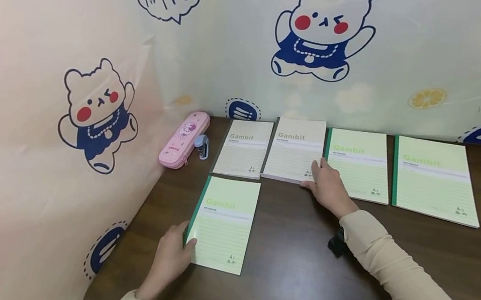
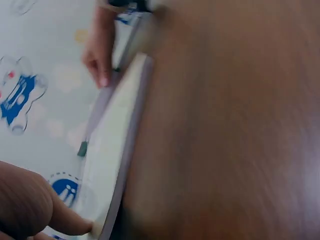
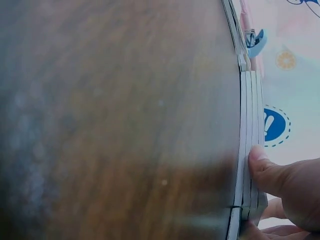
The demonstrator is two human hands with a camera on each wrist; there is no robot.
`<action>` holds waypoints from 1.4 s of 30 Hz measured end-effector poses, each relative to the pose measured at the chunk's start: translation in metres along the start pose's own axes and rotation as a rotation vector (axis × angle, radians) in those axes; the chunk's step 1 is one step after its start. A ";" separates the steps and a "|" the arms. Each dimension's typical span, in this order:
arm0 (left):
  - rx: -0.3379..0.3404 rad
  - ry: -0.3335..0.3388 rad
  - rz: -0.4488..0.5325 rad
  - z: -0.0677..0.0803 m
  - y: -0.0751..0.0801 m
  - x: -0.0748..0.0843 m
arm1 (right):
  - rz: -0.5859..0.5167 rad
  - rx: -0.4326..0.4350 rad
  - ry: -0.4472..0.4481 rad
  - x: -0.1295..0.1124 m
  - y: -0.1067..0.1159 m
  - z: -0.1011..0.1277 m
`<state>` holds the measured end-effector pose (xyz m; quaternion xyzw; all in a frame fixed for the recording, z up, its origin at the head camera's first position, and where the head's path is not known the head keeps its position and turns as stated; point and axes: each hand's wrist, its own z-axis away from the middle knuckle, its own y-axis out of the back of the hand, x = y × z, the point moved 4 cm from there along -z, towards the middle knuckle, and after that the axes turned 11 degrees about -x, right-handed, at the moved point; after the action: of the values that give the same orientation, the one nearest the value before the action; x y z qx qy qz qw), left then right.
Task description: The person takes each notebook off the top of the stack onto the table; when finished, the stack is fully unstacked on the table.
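A light green Gambit notebook [image 1: 224, 219] lies on the dark wooden table [image 1: 296, 279] at the front left. My left hand [image 1: 171, 257] pinches its lower left corner, thumb on the cover. The left wrist view shows the same notebook [image 2: 117, 145] edge-on, blurred, with my fingertips [image 2: 75, 225] at its corner. Farther back, my right hand [image 1: 329, 184] grips the lower right corner of a beige notebook stack [image 1: 294, 152]. In the right wrist view my thumb [image 3: 275, 175] presses the edge of that stack [image 3: 250, 125], with fingers curled beneath.
Another beige notebook [image 1: 244, 148] lies left of the stack, and two green notebooks [image 1: 361, 163] [image 1: 435, 178] lie to its right. A pink pencil case [image 1: 184, 138] and a small blue-and-white object [image 1: 202, 146] sit by the cartoon-print cloth [image 1: 90, 110] walling the left and back.
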<state>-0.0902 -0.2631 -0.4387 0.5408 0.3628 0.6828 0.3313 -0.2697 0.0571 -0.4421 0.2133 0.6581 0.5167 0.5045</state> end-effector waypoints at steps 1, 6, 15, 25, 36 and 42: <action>0.012 -0.013 -0.031 0.000 0.000 0.002 | -0.002 0.004 0.000 0.001 0.001 0.000; 0.052 -0.034 -0.145 0.003 -0.001 0.010 | -0.012 0.013 0.015 0.001 0.005 0.002; 0.071 -0.164 -0.185 -0.020 0.007 0.031 | -0.025 -0.006 -0.013 -0.001 0.004 0.002; -0.211 -0.358 -0.026 -0.147 -0.028 0.137 | -0.046 -0.029 -0.045 0.000 0.002 0.002; -0.255 -0.294 -0.076 -0.182 -0.067 0.148 | -0.141 0.003 -0.088 -0.004 0.002 0.004; -0.244 -0.299 -0.057 -0.187 -0.068 0.149 | -0.278 0.194 -0.190 0.001 0.008 -0.007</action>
<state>-0.2979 -0.1277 -0.4507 0.5817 0.2391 0.6240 0.4637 -0.2780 0.0578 -0.4354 0.2159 0.6773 0.3536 0.6080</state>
